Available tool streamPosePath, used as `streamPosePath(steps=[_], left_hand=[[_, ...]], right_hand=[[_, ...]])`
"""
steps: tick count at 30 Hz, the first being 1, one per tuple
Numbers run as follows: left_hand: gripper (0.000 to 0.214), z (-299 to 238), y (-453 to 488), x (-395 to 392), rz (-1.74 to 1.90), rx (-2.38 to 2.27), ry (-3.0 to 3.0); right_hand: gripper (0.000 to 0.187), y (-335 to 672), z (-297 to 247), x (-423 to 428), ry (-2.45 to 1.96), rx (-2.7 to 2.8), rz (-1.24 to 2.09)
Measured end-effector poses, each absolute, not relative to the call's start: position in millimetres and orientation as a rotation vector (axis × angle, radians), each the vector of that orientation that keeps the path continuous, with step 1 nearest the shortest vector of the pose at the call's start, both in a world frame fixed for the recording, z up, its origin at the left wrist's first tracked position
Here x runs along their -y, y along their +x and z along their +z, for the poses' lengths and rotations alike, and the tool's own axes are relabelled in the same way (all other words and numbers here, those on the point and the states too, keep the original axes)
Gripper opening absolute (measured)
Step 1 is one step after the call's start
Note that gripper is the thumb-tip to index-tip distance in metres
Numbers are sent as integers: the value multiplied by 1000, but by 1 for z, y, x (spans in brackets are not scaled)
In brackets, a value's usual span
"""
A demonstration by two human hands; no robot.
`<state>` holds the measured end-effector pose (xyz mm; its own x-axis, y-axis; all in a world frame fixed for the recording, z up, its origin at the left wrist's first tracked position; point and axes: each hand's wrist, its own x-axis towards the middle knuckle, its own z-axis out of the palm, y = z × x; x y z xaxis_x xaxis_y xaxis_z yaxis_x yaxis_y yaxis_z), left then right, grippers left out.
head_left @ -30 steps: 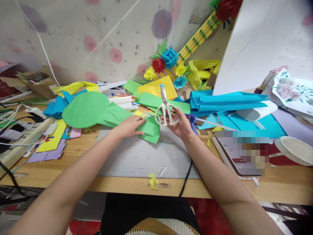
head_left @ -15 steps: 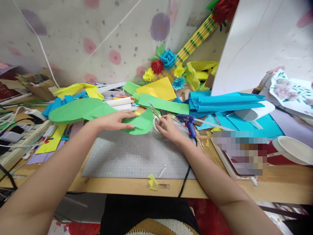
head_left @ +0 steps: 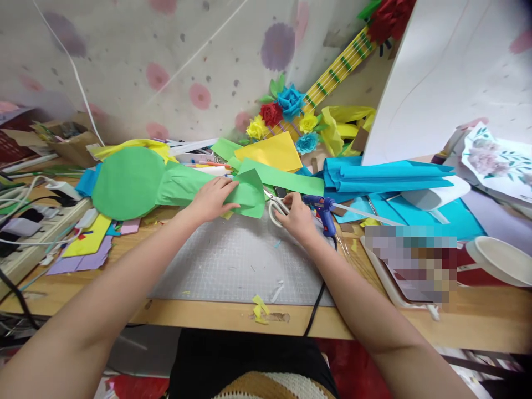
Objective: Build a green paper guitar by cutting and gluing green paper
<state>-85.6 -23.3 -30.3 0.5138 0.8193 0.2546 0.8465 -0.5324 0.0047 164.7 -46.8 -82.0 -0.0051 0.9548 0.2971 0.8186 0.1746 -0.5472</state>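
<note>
A long green paper shape (head_left: 183,184) stretches leftward from my left hand (head_left: 216,198). Its far end is a round disc (head_left: 128,183), and its near end is a wider flap with a pointed corner. My left hand grips the flap end, thumb toward me and fingers over the top. In my right hand (head_left: 297,217) is a pair of white-handled scissors (head_left: 276,209), fingers at the handle loops. The blades point up and left, close to the right edge of the green paper; whether they touch it I cannot tell. Beneath both hands lies a grey cutting mat (head_left: 236,266).
A blue glue gun (head_left: 323,213) lies right of my right hand, its black cord running to the table edge. Blue crepe paper (head_left: 382,174), a phone (head_left: 409,266) and a red-and-white cup (head_left: 482,260) are at right. A power strip (head_left: 45,233) stands left. A flower-decorated paper guitar (head_left: 336,69) leans behind.
The green paper has turned so its round end faces me more fully. The scissors have tilted and moved slightly right and down. A small blue scrap now shows on the mat.
</note>
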Motion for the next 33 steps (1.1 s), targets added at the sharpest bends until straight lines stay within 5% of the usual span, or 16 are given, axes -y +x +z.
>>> streamPosePath(steps=[11, 18, 28, 33], left_hand=[[55, -48, -89, 14, -652, 1339, -2379], [13, -72, -95, 29, -1157, 1114, -1883], [12, -79, -91, 38, -1158, 1358, -2019], [30, -75, -109, 28, -777, 1725, -2202]], right_hand=[[33, 155, -61, 58, -2071, 2134, 265], [28, 159, -62, 54, -2031, 2078, 314], [31, 168, -73, 46, -1882, 1806, 356], [39, 163, -79, 48, -1723, 1954, 306]])
